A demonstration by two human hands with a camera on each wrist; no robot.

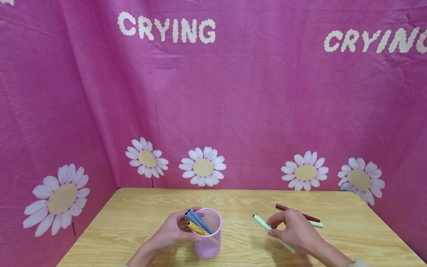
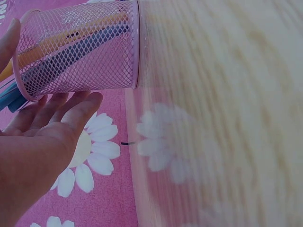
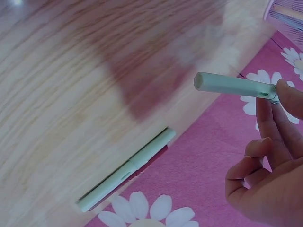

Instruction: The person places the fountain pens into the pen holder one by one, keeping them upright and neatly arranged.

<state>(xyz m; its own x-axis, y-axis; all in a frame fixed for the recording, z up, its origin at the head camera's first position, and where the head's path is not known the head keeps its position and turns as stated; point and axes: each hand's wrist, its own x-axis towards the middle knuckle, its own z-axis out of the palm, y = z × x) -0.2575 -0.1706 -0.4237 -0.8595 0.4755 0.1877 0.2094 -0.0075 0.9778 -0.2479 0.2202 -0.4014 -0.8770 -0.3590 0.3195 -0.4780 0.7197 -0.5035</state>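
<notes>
A pink mesh pen cup (image 1: pixel 208 249) stands upright on the table, with blue pens (image 1: pixel 200 220) and a yellow pen (image 1: pixel 196 227) leaning in it. My left hand (image 1: pixel 171 230) holds the cup near its rim, thumb on the near side and fingers behind; the left wrist view shows those fingers (image 2: pixel 71 111) along the mesh. To the right of the cup, my right hand (image 1: pixel 297 231) pinches a mint-green pen (image 3: pixel 232 85) between thumb and fingertips, above the table. Beyond that hand lie a dark red pen (image 1: pixel 311 217) and a second mint-green pen (image 3: pixel 128 172), side by side and partly hidden by the hand.
The light wooden table (image 1: pixel 233 200) runs back to a pink cloth (image 1: pixel 253 111) printed with daisies and white lettering. More of this cloth hangs at the left and right sides.
</notes>
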